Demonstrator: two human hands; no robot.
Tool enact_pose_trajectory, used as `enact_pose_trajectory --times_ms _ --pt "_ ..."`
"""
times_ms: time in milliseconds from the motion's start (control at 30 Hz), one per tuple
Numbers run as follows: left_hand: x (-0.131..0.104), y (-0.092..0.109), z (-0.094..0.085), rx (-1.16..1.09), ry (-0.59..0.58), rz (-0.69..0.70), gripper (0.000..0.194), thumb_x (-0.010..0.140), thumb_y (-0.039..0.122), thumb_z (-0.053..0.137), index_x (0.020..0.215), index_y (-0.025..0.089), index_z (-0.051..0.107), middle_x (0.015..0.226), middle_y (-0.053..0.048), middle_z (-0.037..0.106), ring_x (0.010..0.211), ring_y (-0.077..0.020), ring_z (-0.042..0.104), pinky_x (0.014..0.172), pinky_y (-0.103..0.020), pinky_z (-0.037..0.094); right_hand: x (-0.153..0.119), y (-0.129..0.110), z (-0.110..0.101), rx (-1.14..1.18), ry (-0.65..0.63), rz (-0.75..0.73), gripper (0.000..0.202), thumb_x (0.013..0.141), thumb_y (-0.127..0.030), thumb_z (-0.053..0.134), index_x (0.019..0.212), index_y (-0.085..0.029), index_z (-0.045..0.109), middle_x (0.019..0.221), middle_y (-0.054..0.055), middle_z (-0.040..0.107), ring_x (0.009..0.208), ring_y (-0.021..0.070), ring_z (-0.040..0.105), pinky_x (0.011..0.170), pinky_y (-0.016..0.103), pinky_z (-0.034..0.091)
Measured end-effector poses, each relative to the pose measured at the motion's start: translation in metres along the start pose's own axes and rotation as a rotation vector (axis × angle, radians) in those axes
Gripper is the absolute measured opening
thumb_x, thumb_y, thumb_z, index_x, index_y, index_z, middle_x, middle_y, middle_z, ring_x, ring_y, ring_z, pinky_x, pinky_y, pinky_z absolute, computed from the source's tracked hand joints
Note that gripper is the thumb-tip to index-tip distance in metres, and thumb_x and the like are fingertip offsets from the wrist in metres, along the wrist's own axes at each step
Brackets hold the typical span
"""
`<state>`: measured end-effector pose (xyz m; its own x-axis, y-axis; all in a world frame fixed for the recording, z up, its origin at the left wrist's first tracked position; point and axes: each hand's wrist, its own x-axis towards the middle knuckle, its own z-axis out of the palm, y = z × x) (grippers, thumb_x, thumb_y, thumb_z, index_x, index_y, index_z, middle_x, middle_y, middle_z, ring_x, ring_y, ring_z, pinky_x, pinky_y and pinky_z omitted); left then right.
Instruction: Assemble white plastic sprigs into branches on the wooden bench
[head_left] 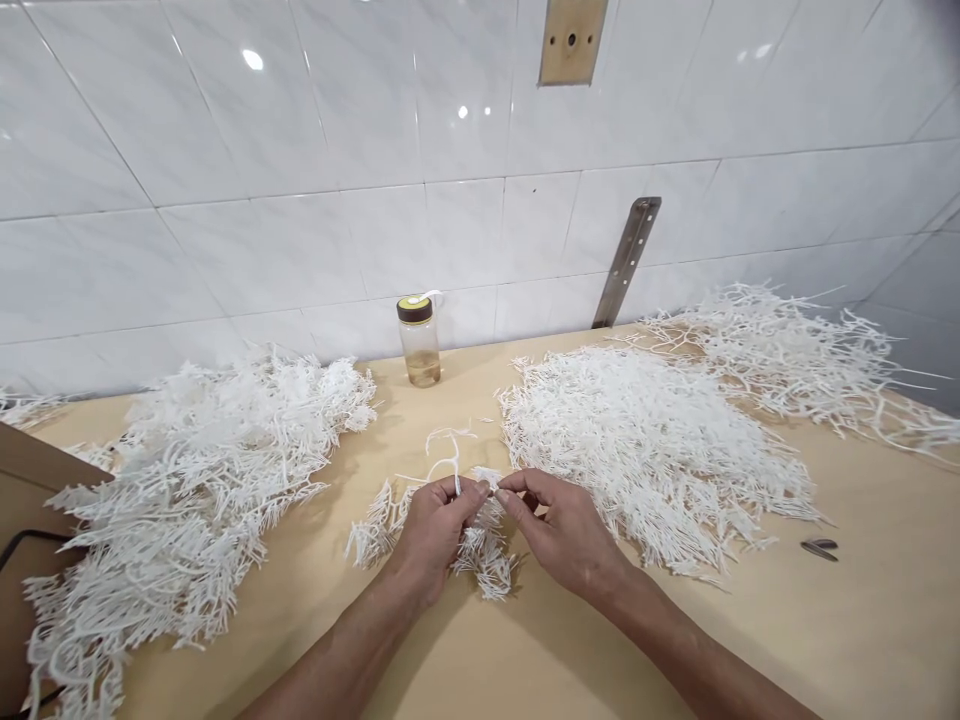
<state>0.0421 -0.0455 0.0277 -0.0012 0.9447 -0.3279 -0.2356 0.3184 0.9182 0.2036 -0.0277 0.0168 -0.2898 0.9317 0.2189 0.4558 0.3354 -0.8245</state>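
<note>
At the left edge of the worktop [480, 660], a brown panel [37, 480], perhaps part of a box, with contents out of view; beside it, a black cord [30, 536]. Next, a broad left heap [225, 450] of white, branching plastic-like sprigs, spreading from the far side to the near left. To the left of the hands, a small loose bunch [377, 525] of the same material.

At the far side, near the tiled wall [285, 240], a clear bottle [420, 350], upright, with a dark cap, yellow-green on top, and a white strap; inside, pale yellowish liquid filling only the lower part.

Nearer, the left hand [435, 530], fingers curled, thumb and forefinger closed on a thin white strand [456, 468] rising between them. Under and between the hands, a white sprig cluster [487, 550]. Just beside, the right hand [562, 525], thumb and forefinger pinched nearly together, other fingers bent; too small to tell exactly what between the tips.

Farther right, a dense middle heap [652, 440] of white sprigs; behind, a perforated metal bracket [628, 262] against the wall. At far right, a looser, stringier heap [787, 350]; nearer, a small dark metal-looking tool [819, 549], lying flat.
</note>
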Motion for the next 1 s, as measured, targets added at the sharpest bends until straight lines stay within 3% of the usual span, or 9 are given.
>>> enact_pose_trajectory --times_ms 233,500,633,867,1000 --pt "0.000 -0.003 0.001 0.022 0.048 0.027 0.039 0.063 0.048 0.081 0.065 0.016 0.059 0.052 0.006 0.041 0.046 -0.0078 0.035 0.046 -0.022 0.027 0.001 -0.001 0.002 0.159 -0.071 0.151 0.024 0.089 -0.038 0.055 0.074 -0.020 0.062 0.063 -0.001 0.060 0.052 0.0123 0.052 0.048 0.024 0.041" --pt "0.002 -0.009 0.001 0.068 0.091 0.088 0.039 0.063 0.050 0.079 0.065 0.016 0.060 0.054 0.004 0.048 0.049 -0.0097 0.041 0.049 -0.023 0.032 0.003 -0.002 0.004 0.249 -0.083 0.261 0.023 0.085 -0.040 0.057 0.077 -0.019 0.062 0.055 -0.004 0.054 0.044 0.0113 0.048 0.045 0.024 0.038" --pt "0.004 -0.013 0.001 0.159 0.133 0.112 0.038 0.064 0.049 0.078 0.060 0.017 0.058 0.051 0.005 0.046 0.048 -0.0091 0.037 0.048 -0.023 0.030 0.003 0.005 0.005 0.077 0.000 0.149 0.021 0.087 -0.034 0.055 0.074 -0.020 0.062 0.061 -0.001 0.060 0.053 0.0140 0.054 0.050 0.025 0.040" --pt "0.002 -0.011 0.002 0.217 0.073 0.096 0.038 0.068 0.049 0.073 0.059 0.017 0.054 0.054 0.003 0.047 0.052 -0.0106 0.039 0.050 -0.024 0.030 0.001 0.020 0.015 -0.411 0.227 -0.294 0.018 0.090 -0.015 0.046 0.075 -0.018 0.055 0.072 0.003 0.059 0.060 0.0136 0.052 0.056 0.026 0.037" --pt "0.000 -0.010 -0.001 0.169 0.051 0.048 0.040 0.067 0.050 0.075 0.059 0.018 0.052 0.053 0.003 0.047 0.051 -0.0104 0.040 0.049 -0.023 0.029 0.007 0.030 0.001 -0.507 0.269 -0.240 0.022 0.091 -0.015 0.042 0.072 -0.019 0.053 0.070 0.003 0.058 0.057 0.0138 0.049 0.053 0.026 0.035"
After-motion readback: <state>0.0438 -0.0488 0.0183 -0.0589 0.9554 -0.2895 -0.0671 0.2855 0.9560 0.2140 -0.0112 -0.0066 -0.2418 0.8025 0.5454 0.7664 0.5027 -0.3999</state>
